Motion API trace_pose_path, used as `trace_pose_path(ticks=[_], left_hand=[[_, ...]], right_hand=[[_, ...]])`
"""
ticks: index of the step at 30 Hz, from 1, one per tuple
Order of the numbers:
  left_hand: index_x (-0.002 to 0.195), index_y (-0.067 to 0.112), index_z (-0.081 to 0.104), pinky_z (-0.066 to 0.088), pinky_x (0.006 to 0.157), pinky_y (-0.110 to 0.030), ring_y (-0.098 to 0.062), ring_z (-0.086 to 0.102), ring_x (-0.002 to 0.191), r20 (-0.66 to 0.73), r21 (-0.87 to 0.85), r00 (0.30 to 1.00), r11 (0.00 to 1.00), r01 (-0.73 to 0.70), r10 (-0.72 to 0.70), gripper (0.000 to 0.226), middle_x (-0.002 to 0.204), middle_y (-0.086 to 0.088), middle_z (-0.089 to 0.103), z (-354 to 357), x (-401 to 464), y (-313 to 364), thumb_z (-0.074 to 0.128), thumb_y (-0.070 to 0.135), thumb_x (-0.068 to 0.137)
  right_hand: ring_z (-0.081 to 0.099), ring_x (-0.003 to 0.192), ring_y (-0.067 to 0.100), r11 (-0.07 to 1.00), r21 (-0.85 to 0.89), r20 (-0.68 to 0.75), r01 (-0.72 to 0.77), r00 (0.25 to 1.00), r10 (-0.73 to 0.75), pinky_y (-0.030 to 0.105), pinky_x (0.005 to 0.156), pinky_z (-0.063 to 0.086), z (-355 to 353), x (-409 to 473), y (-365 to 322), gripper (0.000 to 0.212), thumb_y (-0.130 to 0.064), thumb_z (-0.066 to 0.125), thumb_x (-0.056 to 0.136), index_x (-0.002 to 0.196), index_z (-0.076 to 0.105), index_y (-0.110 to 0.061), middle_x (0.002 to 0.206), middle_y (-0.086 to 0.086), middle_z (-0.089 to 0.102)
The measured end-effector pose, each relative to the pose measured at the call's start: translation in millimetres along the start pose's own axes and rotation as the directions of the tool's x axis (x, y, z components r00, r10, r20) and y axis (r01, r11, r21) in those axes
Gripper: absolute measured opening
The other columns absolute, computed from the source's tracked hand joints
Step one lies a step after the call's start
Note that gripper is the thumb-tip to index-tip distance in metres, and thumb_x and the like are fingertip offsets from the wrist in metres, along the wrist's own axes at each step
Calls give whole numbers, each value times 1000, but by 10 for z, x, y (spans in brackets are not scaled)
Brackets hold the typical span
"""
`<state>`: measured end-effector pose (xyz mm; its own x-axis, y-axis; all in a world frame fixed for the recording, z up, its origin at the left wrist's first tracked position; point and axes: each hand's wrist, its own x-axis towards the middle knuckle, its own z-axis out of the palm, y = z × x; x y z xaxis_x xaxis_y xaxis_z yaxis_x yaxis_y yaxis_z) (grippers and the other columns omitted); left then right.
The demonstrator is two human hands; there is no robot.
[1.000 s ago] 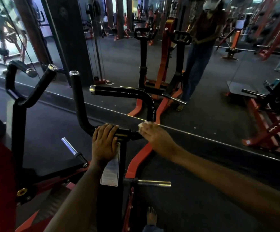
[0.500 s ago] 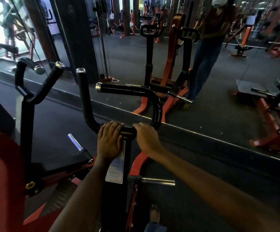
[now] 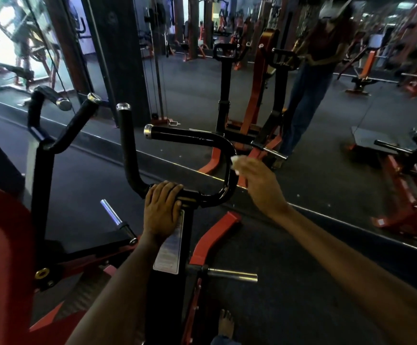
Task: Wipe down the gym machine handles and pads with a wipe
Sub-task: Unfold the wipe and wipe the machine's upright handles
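Left hand (image 3: 163, 207) is wrapped over the bar at the base of the black handle (image 3: 202, 140), dead center. Right hand (image 3: 259, 185) is up at about 2 o'clock from it, pinching a small white wipe (image 3: 235, 163) right against the handle's curved bend. Mirror (image 3: 326, 120) sits straight ahead at 12.

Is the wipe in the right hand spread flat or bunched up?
Bunched up. The wipe shows only as a small white wad at the fingertips of the right hand, beside the curved handle.
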<state>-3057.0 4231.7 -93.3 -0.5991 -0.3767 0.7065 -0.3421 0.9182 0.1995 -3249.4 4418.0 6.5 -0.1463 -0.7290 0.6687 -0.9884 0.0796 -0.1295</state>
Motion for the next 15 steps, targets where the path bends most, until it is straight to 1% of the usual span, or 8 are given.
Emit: trace_pose_path(ticks=[3, 6, 7, 9, 10, 12, 13, 15], left_hand=[[118, 10, 61, 28, 109, -43, -28, 50, 119, -24, -2, 999, 1000, 28, -28, 39, 119, -10, 61, 6, 20, 30, 37, 27, 93], [119, 10, 61, 27, 110, -42, -29, 50, 120, -8, 15, 1000, 1000, 25, -24, 41, 121, -10, 61, 21, 6, 24, 35, 29, 95], [120, 10, 61, 25, 111, -41, -29, 50, 120, -2, 17, 1000, 1000, 26, -26, 42, 121, -10, 61, 28, 1, 9, 32, 31, 97], [121, 11, 62, 22, 113, -38, -28, 50, 122, 9, 13, 999, 999, 35, -35, 48, 122, -10, 62, 38, -3, -12, 26, 34, 101], [123, 12, 61, 22, 114, -38, -28, 50, 122, 11, 11, 999, 999, 34, -34, 48, 123, -10, 62, 41, -4, -23, 24, 35, 102], [126, 15, 56, 22, 114, -38, -27, 50, 123, 10, 11, 1000, 1000, 22, -22, 45, 124, -9, 62, 47, -2, -39, 23, 35, 102], [127, 16, 53, 22, 114, -38, -27, 50, 123, 8, 9, 1000, 1000, 16, -16, 43, 124, -9, 61, 52, 6, -42, 23, 35, 102], [128, 17, 52, 23, 113, -38, -26, 50, 123, -6, -5, 1000, 1000, 8, -8, 42, 124, -8, 61, 51, 7, -44, 24, 35, 102]], right_hand=[[54, 119, 27, 984, 121, -114, -134, 982, 148, 34, 106, 39, 4, 657, -238, 36, 3, 39, 91, 122, 58, 2, 125, 19, 58], [55, 120, 28, 976, 170, -32, -136, 989, 144, 29, 107, 36, 199, 1266, -484, 32, 10, 43, 92, 120, 58, 4, 126, 21, 58], [52, 123, 29, 986, 140, 36, -89, 996, 84, 30, 109, 35, 285, 1436, -563, 33, 9, 40, 93, 120, 58, 4, 128, 21, 57], [44, 131, 30, 992, 55, 211, 112, 970, -121, 32, 112, 28, 437, 1667, -714, 37, 9, 37, 94, 126, 54, 3, 136, 22, 50], [42, 133, 29, 970, 23, 295, 244, 925, -239, 33, 113, 26, 503, 1728, -764, 39, 10, 37, 94, 130, 51, 3, 139, 21, 46], [40, 135, 28, 858, -57, 431, 511, 788, -440, 35, 113, 30, 578, 1758, -731, 40, 6, 38, 94, 131, 51, 0, 144, 18, 42], [42, 133, 29, 800, -81, 449, 595, 738, -504, 38, 110, 35, 586, 1730, -664, 39, 3, 41, 92, 128, 55, -1, 142, 16, 45], [55, 121, 28, 704, -136, 420, 697, 684, -597, 39, 100, 45, 576, 1635, -502, 35, 2, 58, 79, 113, 66, -3, 128, 13, 60]])
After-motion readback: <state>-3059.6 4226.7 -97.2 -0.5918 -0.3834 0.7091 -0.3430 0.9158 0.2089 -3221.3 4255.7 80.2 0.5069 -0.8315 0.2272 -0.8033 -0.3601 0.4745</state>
